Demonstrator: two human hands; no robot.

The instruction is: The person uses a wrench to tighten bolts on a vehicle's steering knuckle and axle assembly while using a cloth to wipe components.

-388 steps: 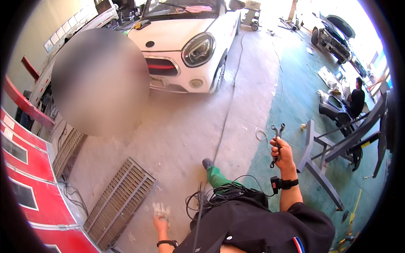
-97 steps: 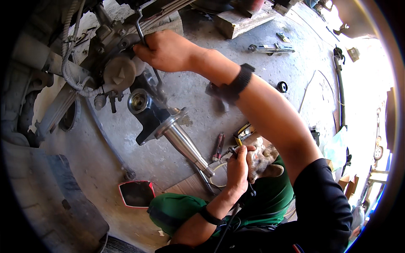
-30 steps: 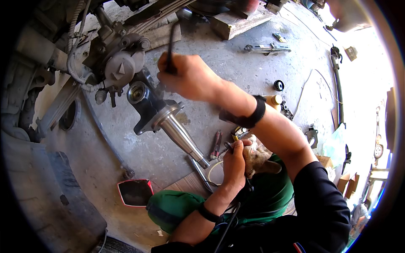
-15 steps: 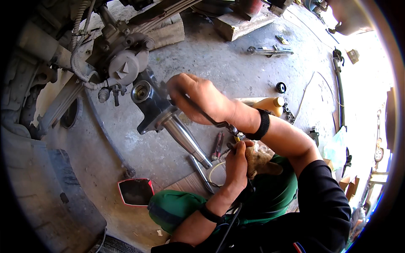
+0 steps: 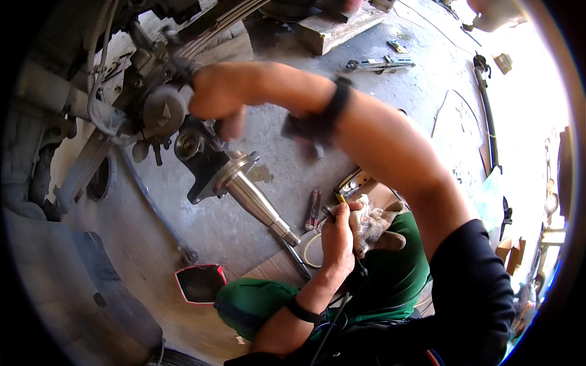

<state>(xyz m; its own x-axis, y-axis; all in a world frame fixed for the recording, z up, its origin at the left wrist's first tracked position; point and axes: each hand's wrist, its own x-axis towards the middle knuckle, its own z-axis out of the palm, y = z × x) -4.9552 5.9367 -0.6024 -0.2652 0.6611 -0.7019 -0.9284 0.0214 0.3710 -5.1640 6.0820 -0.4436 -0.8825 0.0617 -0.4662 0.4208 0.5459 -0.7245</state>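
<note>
Nearest, the green trouser knee [image 5: 256, 305] is bent at the lower edge, and beside the other thigh the left hand [image 5: 337, 244] grips a dark wrench [image 5: 328, 213], one end showing by the thumb and the other below the palm. A soiled work glove [image 5: 373, 230] bunches against that hand; whether it is pinched or merely resting, I cannot tell.

Just past it a red-handled tool [image 5: 314, 207] lies on the concrete. Left of that, the steering knuckle [image 5: 204, 165] stands left of centre, its bright stub axle [image 5: 259, 201] slanting down toward the person.

Farther up, the right hand [image 5: 220, 91] reaches over the knuckle, beside the round metal cap [image 5: 163, 111]. Its fingers look curled, but blur and the turned wrist hide whether they grip anything or touch a part.

The step in hand seems to be one-handed work on the fittings above the knuckle, with the wrench in reserve. As I judge it, the next move calls for a steady right wrist, a square purchase in that cramped spot, and knuckles clear of the metal edges.

Beyond, a wooden block [image 5: 339, 29] and a folded metal jack [image 5: 381, 63] lie on the floor.
</note>
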